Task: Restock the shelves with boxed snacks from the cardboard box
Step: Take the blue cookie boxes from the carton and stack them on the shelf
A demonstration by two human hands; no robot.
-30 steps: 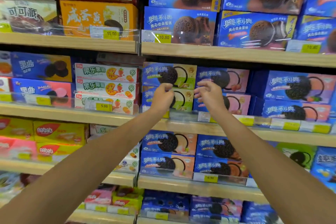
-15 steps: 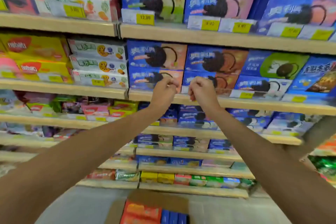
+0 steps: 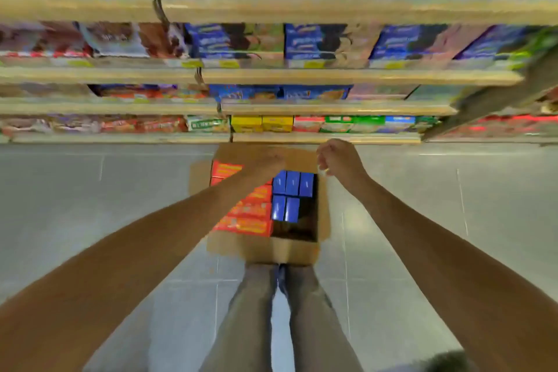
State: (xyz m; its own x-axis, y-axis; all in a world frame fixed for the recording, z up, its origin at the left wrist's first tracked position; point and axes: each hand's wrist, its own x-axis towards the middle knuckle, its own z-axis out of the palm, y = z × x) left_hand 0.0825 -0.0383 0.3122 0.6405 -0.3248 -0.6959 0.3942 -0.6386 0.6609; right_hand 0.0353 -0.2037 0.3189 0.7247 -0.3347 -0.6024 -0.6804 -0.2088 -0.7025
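Wooden-edged shelves [image 3: 302,10] span the upper field, their tiers packed with blurred rectangular snack cartons. Below lies a floor [image 3: 90,205] of smooth grey tiles. An open brown cardboard box [image 3: 265,251], flaps spread, stands on the floor against the lowest shelf, just ahead of the person's grey-trousered legs [image 3: 250,311]. Inside, flat orange-red boxes [image 3: 250,220] fill the left side; glossy blue boxes [image 3: 293,183] stand on end at the right. Both forearms extend forward over the box. The left hand [image 3: 268,160] and right hand [image 3: 338,157] hover above it, fingers curled inward, nothing visibly gripped.
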